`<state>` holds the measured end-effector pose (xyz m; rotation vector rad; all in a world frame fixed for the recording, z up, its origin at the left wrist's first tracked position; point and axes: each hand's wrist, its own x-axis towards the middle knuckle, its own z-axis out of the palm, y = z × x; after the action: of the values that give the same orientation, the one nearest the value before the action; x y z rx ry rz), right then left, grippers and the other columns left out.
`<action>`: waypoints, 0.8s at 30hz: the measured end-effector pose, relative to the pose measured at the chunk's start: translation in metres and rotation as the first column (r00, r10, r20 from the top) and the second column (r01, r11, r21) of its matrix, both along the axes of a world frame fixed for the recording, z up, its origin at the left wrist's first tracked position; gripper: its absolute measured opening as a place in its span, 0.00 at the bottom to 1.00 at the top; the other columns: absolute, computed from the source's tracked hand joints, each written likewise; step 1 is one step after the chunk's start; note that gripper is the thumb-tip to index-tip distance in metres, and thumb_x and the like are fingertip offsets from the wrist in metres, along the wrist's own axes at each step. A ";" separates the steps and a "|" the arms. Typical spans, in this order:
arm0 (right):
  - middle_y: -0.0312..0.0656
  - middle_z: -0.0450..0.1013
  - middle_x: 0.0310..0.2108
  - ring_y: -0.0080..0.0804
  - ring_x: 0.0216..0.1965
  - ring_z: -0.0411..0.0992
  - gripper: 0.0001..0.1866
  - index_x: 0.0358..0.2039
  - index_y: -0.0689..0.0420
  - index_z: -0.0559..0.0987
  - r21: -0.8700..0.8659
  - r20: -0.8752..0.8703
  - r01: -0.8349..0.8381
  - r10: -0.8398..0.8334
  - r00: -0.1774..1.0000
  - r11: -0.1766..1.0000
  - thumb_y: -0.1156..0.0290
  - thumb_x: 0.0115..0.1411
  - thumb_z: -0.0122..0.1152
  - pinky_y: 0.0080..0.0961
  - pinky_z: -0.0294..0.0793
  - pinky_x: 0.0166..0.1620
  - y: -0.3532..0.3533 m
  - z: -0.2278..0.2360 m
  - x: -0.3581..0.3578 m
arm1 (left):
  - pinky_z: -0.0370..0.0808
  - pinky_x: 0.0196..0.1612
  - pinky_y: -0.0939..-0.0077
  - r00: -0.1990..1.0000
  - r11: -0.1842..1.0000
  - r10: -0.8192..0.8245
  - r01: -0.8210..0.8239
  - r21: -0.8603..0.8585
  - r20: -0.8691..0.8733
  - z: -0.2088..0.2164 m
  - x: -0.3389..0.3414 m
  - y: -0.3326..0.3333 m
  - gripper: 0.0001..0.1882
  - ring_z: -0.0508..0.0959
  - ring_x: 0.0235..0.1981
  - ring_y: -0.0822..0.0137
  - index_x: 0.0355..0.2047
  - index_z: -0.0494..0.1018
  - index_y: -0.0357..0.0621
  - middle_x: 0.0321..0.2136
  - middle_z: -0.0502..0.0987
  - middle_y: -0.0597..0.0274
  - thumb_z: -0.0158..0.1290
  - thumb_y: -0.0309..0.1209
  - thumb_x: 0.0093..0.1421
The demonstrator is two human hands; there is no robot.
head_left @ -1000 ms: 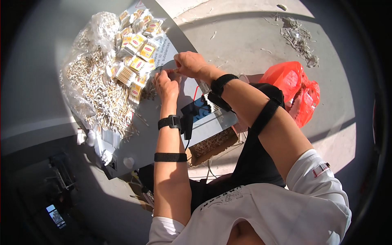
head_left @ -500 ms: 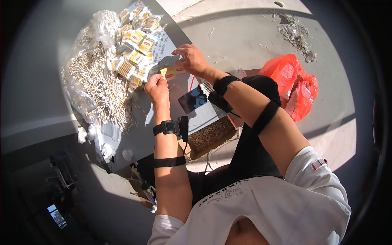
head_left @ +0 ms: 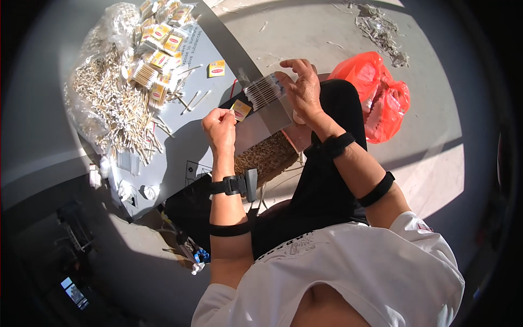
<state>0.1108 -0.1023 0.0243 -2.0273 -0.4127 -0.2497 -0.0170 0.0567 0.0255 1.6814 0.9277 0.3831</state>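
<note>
My left hand (head_left: 220, 129) pinches a small yellow card (head_left: 241, 110) with a red mark between thumb and fingertips, just above the grey board's near edge. Close to it, a row of cotton swabs in a clear plastic bag (head_left: 263, 91) lies at the board's right edge. My right hand (head_left: 303, 90) is at the bag's right end, fingers apart, with the thumb near the plastic; whether it touches is unclear. Farther off, a single yellow card (head_left: 217, 68) lies flat. Filled swab packets (head_left: 163, 46) with similar yellow cards are piled at the far left.
Loose cotton swabs (head_left: 117, 92) spill from a big clear bag beside the packets. Below the board's near edge is a box of swabs (head_left: 267, 155). Red plastic bags (head_left: 376, 98) sit on the floor at right, with paper scraps (head_left: 381, 35) beyond.
My left hand has come nearer with the yellow card. My right hand has moved right, from above the cards to the bagged swabs. The whole view has shifted somewhat.
</note>
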 end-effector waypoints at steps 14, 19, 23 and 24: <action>0.28 0.67 0.18 0.18 0.17 0.60 0.11 0.23 0.54 0.79 0.443 -0.875 0.164 0.386 0.291 0.881 0.65 0.48 0.75 0.18 0.56 0.21 -0.003 -0.025 0.024 | 0.62 0.21 0.76 0.981 0.989 -0.106 0.087 -0.119 -0.161 0.019 0.029 0.008 0.06 0.65 0.17 0.76 0.22 0.75 0.31 0.15 0.70 0.68 0.58 0.24 0.50; 0.29 0.68 0.19 0.17 0.17 0.60 0.10 0.24 0.55 0.79 0.471 -0.854 0.156 0.404 0.328 0.868 0.67 0.48 0.74 0.18 0.56 0.20 0.001 -0.023 0.023 | 0.68 0.24 0.71 0.966 0.970 -0.141 0.178 0.164 -0.216 0.000 0.036 0.006 0.07 0.71 0.17 0.70 0.21 0.75 0.32 0.15 0.74 0.58 0.57 0.26 0.48; 0.30 0.70 0.20 0.17 0.17 0.61 0.09 0.25 0.55 0.80 0.484 -0.846 0.160 0.412 0.339 0.860 0.67 0.48 0.74 0.18 0.56 0.20 -0.001 -0.027 0.023 | 0.72 0.28 0.66 0.936 0.947 -0.124 0.211 0.242 -0.329 0.003 0.044 -0.003 0.08 0.76 0.20 0.59 0.21 0.76 0.33 0.17 0.76 0.49 0.54 0.28 0.46; 0.30 0.71 0.21 0.17 0.17 0.61 0.09 0.25 0.55 0.80 0.497 -0.839 0.166 0.423 0.342 0.852 0.68 0.49 0.74 0.18 0.56 0.19 0.000 -0.027 0.023 | 0.72 0.29 0.64 0.919 0.940 -0.104 0.216 0.265 -0.379 0.005 0.046 -0.004 0.08 0.77 0.21 0.55 0.21 0.76 0.33 0.17 0.76 0.47 0.54 0.29 0.46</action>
<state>0.1335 -0.1018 -0.0027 -1.2545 0.2455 0.8716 0.0289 0.0527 0.0305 2.1449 1.0218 0.1044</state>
